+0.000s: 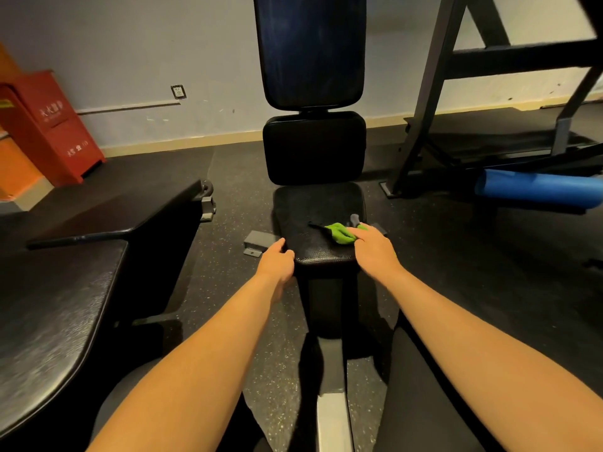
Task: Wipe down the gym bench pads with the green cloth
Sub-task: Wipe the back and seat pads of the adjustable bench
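Forearms: both mine, bare, stretched forward.
Left hand point(275, 261): grips the near-left corner of the seat pad point(313, 210), fingers curled over its edge.
Right hand point(372, 247): palm down, fingers straight and pressed together on the green cloth point(339, 234).
Green cloth: bunched on the seat pad's right side, partly under my fingers.
Back pads: lower pad point(314, 148) behind the seat; upper pad point(308, 50) above it.

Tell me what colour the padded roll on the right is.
The padded roll is blue; the head view shows it.
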`<state>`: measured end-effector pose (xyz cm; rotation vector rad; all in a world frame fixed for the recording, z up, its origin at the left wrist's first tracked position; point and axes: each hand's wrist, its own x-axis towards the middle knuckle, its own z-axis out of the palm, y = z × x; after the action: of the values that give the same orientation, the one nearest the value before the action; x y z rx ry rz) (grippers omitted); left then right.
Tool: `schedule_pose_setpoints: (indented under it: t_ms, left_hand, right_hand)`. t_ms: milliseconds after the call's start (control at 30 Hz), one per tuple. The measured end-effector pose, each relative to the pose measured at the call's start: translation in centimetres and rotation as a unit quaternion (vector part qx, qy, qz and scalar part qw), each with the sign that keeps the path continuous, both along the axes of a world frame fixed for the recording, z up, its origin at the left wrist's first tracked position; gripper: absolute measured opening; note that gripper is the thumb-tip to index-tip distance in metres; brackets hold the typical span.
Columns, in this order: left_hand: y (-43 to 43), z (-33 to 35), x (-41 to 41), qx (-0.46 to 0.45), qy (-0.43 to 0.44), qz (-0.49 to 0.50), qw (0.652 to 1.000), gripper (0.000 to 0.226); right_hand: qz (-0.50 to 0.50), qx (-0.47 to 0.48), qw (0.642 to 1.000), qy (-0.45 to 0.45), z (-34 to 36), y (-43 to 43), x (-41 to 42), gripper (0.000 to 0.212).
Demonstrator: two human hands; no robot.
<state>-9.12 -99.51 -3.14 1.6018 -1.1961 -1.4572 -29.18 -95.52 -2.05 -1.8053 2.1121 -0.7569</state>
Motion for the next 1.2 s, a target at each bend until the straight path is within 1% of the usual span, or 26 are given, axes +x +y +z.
schedule_pose_setpoints:
  t_ms: [100,200,233,333,433,533,600,667,733,800,833,900,1000,1067,1100,1200]
  left_hand:
    - [0.0,-0.3,0.1,-0.005,-0.003,0.005,1.000,0.053]
    - [0.4,0.6,0.0,0.004,0.017,0.028,0.999,0.049]
    - [0.5,0.9,-0.1,0.015,0.035,0.037,0.999,0.046]
    - [0.7,1.6,-0.1,0.039,0.099,0.075,0.991,0.029]
    - [0.9,2.0,0.5,0.058,0.130,0.121,0.982,0.029]
    - [1.1,2.4,0.5,0.065,0.130,0.099,0.984,0.022]
    - [1.6,2.8,0.2,0.072,0.132,0.082,0.985,0.025]
    - [2.1,3.0,0.2,0.073,0.127,0.071,0.987,0.025]
    - [2.2,2.9,0.2,0.068,0.115,0.068,0.989,0.027]
    - [2.4,2.9,0.2,0.065,0.116,0.073,0.988,0.031]
    - [2.5,2.9,0.2,0.066,0.120,0.076,0.988,0.032]
    - [2.7,3.0,0.0,0.064,0.125,0.083,0.987,0.032]
    - [2.6,2.8,0.1,0.053,0.140,0.095,0.984,0.030]
    - [2.5,2.7,0.4,0.053,0.149,0.098,0.983,0.034]
    - [2.4,2.7,0.5,0.055,0.152,0.098,0.982,0.036]
    - [2.0,2.3,0.6,0.048,0.159,0.103,0.981,0.028]
  right_hand:
    - [-0.021,-0.010,1.000,0.017,-0.5,0.0,1.9,0.047]
    - [-0.012,-0.051,0.998,0.042,-0.2,1.0,4.5,0.045]
    - [0.007,-0.055,0.997,0.060,0.0,1.4,5.4,0.046]
    - [0.104,-0.085,0.987,0.089,0.2,2.2,9.3,0.050]
    - [0.159,-0.059,0.980,0.107,0.2,2.3,11.2,0.058]
    - [0.217,-0.056,0.969,0.101,0.2,2.7,8.6,0.074]
    - [0.241,-0.050,0.965,0.091,-0.2,2.9,5.6,0.079]
    - [0.211,-0.041,0.974,0.073,-0.4,3.0,2.6,0.072]
    - [0.147,-0.028,0.988,0.024,-0.4,3.3,0.4,0.058]
    - [0.087,-0.016,0.996,-0.027,-0.6,3.3,-0.2,0.055]
    - [0.067,-0.021,0.997,-0.031,-0.8,3.4,0.1,0.053]
    - [0.052,-0.054,0.997,-0.011,-1.1,3.6,1.7,0.048]
    - [0.086,-0.107,0.990,0.046,-1.1,3.7,5.4,0.043]
    - [0.102,-0.110,0.985,0.087,-1.1,3.3,7.7,0.050]
    - [0.110,-0.109,0.982,0.109,-1.1,3.0,8.6,0.057]
    - [0.176,-0.069,0.969,0.160,-1.0,2.8,9.6,0.083]
